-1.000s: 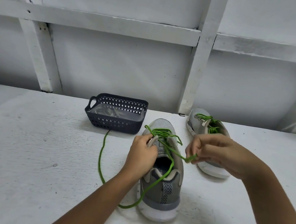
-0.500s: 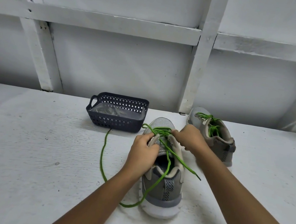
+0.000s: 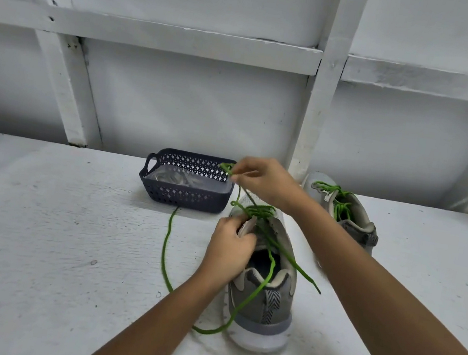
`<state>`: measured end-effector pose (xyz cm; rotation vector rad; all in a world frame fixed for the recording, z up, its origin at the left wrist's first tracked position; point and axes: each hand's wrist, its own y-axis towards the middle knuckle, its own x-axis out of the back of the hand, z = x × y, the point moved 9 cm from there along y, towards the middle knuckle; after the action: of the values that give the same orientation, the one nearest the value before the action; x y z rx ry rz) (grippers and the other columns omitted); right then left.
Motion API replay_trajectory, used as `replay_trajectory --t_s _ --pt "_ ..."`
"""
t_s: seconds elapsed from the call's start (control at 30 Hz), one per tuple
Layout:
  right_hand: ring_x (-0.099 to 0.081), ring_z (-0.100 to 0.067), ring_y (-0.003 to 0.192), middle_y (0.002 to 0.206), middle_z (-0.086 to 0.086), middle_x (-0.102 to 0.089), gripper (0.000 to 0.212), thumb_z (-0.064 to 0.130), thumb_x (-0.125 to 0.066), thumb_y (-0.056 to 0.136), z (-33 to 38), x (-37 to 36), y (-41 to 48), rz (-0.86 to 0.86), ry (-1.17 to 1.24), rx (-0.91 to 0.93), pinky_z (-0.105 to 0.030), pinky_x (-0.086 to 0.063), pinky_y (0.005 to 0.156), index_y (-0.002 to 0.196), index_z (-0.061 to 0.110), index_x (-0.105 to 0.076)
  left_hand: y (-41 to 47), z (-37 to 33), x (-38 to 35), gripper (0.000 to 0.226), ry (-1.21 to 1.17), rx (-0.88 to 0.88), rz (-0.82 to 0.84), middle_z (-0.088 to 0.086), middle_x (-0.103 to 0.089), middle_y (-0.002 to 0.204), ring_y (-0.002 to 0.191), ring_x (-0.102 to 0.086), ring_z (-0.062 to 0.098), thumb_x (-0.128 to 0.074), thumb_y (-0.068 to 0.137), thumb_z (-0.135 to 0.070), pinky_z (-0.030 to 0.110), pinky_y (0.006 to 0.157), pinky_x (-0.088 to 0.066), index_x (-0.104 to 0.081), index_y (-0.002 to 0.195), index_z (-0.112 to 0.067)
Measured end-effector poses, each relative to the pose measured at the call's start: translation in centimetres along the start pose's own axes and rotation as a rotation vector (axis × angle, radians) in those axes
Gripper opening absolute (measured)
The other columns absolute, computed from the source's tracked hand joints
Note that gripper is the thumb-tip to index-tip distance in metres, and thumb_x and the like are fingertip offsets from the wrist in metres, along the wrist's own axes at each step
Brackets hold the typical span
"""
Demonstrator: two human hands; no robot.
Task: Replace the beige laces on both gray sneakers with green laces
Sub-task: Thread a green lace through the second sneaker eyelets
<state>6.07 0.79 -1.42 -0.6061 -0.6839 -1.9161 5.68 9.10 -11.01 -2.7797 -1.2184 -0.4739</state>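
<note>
Far left, the white table [image 3: 50,241] runs back to a white beamed wall [image 3: 192,104]. Next comes the dark lattice basket [image 3: 184,197], with something pale and tangled lying inside [image 3: 174,179]. It is too blurred to say whether those are the beige laces.

A green lace [image 3: 166,246] trails from just in front of the basket and curls across the table toward the camera. It goes under the left forearm, then loops round the heel and up over the collar into the near gray sneaker [image 3: 265,303].

The left hand [image 3: 229,248] has its fingers curled around the near sneaker's upper by the tongue, and they cover the eyelets on that side. The right hand [image 3: 262,181] is raised over the toe, in front of the basket's right corner. It pinches the green lace between thumb and fingertips, and the strand runs down taut to the eyelets. The loose tip lies off the shoe's right side.

The heel tab shows a zigzag stripe, but I can't tell whether any of it is writing.

On the right, the far gray sneaker [image 3: 362,227] is laced green, and the right forearm crosses in front of part of it.
</note>
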Motion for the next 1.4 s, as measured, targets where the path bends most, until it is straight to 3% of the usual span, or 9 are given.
replay_trajectory --t_s 0.1,0.2,0.43,0.57,0.8,1.07,1.2,1.33,1.4 --pt "-0.062 -0.008 0.093 0.099 0.006 -0.069 0.009 0.023 -0.064 0.089 2.2 -1.8 -2.2 0.282 -0.212 0.098 -0.021 -0.046 0.083 0.094 0.022 -0.072 -0.3 -0.6 0.2 0.016 -0.027 -0.023 -0.014 0.02 -0.057 0.082 0.069 -0.051 0.019 -0.048 0.089 -0.014 0.029 0.061 -0.038 -0.061 0.09 -0.006" --pt "-0.061 -0.012 0.094 0.103 0.002 -0.069 0.017 0.024 -0.057 0.092 1.8 -0.2 -3.2 0.186 -0.353 0.042 -0.024 -0.046 0.08 0.101 0.018 -0.071 -0.7 -0.6 0.3 0.015 -0.04 0.001 -0.023 0.007 -0.048 0.066 0.06 -0.041 0.016 -0.047 0.089 -0.008 0.028 0.055 -0.031 -0.056 0.077 -0.009" --pt "-0.055 -0.02 0.076 0.085 -0.007 -0.065 0.021 0.025 -0.058 0.086 -1.3 0.3 -5.3 0.236 -0.667 -0.152 -0.024 -0.039 0.058 0.089 0.01 -0.072 -1.1 -0.8 0.5 0.017 -0.042 0.005 -0.043 0.004 -0.056 0.073 0.069 -0.049 0.02 -0.047 0.087 -0.006 0.031 0.062 -0.038 -0.063 0.085 -0.009" --pt "-0.053 -0.029 0.091 0.101 -0.009 -0.05 0.025 0.029 -0.058 0.084 -2.4 -0.5 -5.2 0.123 -0.757 -0.196 -0.031 -0.042 0.071 0.099 0.011 -0.068 -1.0 -0.8 0.5 0.016 -0.054 0.013 -0.042 0.011 -0.061 0.08 0.073 -0.053 0.022 -0.048 0.086 -0.005 0.039 0.068 -0.045 -0.064 0.085 -0.009" --pt "-0.06 -0.022 0.094 0.099 -0.005 -0.065 0.014 0.016 -0.059 0.084 -2.9 0.4 -5.7 -0.015 -0.372 -0.142 -0.031 -0.047 0.078 0.085 0.013 -0.072 -1.1 -0.8 0.6 0.021 -0.053 0.007 -0.057 0.012 -0.064 0.087 0.081 -0.058 0.028 -0.047 0.087 -0.006 0.042 0.072 -0.048 -0.066 0.094 -0.012" --pt "-0.058 -0.003 0.071 0.072 -0.001 -0.069 0.026 0.001 -0.043 0.09 -2.0 3.4 -8.4 -0.021 0.272 -0.156 -0.017 -0.043 0.076 0.066 0.008 -0.051 -1.1 -0.8 0.7 0.014 -0.02 -0.01 -0.076 -0.003 -0.045 0.062 0.055 -0.04 0.013 -0.049 0.09 -0.009 0.024 0.049 -0.03 -0.061 0.082 -0.011" --pt "-0.053 -0.015 0.065 0.054 0.003 -0.06 0.026 0.003 -0.042 0.092 -1.6 3.7 -9.4 0.129 0.19 -0.156 -0.033 -0.043 0.079 0.068 0.007 -0.05 -1.1 -0.8 0.8 0.014 -0.009 -0.009 -0.076 -0.001 -0.05 0.066 0.057 -0.043 0.012 -0.049 0.09 -0.01 0.022 0.05 -0.032 -0.063 0.088 -0.011" --pt "-0.051 0.001 0.05 0.06 0.005 -0.065 0.02 0.025 -0.051 0.095 -1.8 3.7 -9.8 0.221 -0.174 -0.215 -0.024 -0.039 0.059 0.077 0.019 -0.059 -1.1 -0.8 0.9 0.014 -0.005 -0.001 -0.087 0.007 -0.057 0.076 0.065 -0.049 0.017 -0.05 0.089 -0.01 0.028 0.057 -0.036 -0.064 0.09 -0.009" --pt "-0.058 0.001 0.063 0.069 0.009 -0.068 0.016 0.034 -0.053 0.093 -1.4 3.8 -9.1 0.146 -0.285 -0.176 -0.023 -0.041 0.061 0.084 0.026 -0.063 -1.2 -0.8 0.9 0.016 -0.013 0.002 -0.087 0.008 -0.059 0.077 0.066 -0.05 0.017 -0.049 0.089 -0.009 0.029 0.057 -0.037 -0.064 0.091 -0.01"
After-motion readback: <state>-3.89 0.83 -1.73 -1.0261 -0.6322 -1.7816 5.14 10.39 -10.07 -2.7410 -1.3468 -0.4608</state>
